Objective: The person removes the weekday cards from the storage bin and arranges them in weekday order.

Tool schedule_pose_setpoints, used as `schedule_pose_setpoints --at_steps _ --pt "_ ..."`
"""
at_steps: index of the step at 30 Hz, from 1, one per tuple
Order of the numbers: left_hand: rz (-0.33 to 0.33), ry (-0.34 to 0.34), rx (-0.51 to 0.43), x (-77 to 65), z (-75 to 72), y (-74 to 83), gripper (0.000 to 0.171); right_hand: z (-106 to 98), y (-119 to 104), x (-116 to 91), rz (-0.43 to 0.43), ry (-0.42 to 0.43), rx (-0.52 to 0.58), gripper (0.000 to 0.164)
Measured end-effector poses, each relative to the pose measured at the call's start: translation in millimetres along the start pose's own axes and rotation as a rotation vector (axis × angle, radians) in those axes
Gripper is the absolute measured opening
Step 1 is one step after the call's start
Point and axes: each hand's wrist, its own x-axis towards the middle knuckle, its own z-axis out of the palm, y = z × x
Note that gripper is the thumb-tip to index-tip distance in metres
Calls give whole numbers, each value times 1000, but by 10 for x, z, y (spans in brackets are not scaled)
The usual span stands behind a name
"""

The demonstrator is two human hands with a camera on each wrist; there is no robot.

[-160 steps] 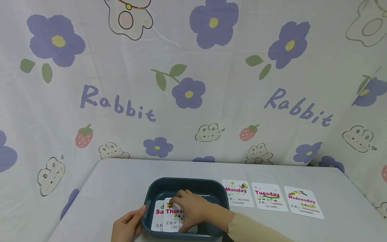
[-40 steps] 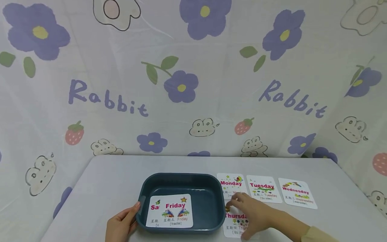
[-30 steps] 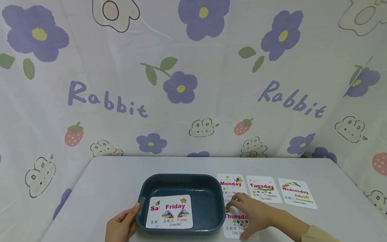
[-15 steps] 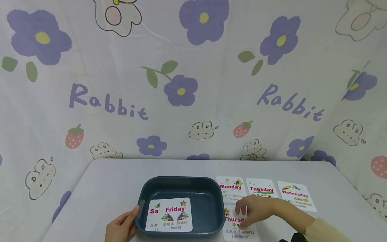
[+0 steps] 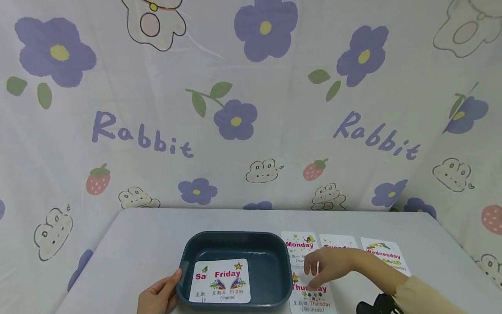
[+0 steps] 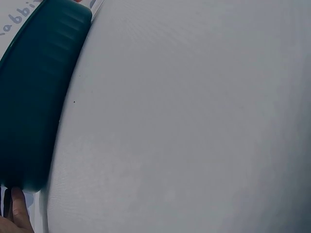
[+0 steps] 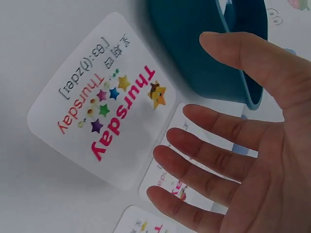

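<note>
From the head, the Friday card (image 5: 229, 281) lies in the tray (image 5: 270, 277), leftward of the right hand (image 5: 331, 264) and nearer the left hand (image 5: 158, 294). Left wrist: fingers touch the tray's end, though whether they pinch I cannot tell. Right wrist: fingers spread, holding nothing, near the Thursday card (image 7: 104, 104).

Indoor tabletop nook, screened by hung cloth (image 5: 282, 135); home, classroom or studio, can't tell which. Cloth runs from 9 o'clock over 12 to 3, lightly creased, turning at a corner near 3. Nursery-style print: purple flowers (image 5: 265, 28) (one at 12), strawberries (image 5: 98, 181), outlined rabbits (image 5: 262, 171), the word "Rabbit" at 9 and 3. Plain white tabletop (image 5: 137, 248) across 6. Weekday cards (image 5: 300, 239) at 5, English with Chinese: children's learning material by look.
</note>
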Motion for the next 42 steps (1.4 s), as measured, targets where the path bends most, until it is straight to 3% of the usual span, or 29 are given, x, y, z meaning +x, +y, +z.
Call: schedule_pose_setpoints --at_steps 11,21,30,35,42 --pt "19 5 -23 35 2 -45 68 -77 -278 68 -88 -93 93 15" --pt "27 -11 -36 34 7 -74 68 -89 -579 343 -217 -108 125 15" --pt "28 -5 -69 33 35 -76 69 -36 -747 592 -298 -39 72 25" --pt "30 -3 -64 43 36 -63 69 -25 -803 675 -337 -10 96 25" --pt "31 -2 -63 38 31 -24 68 29 -867 803 -345 56 86 24"
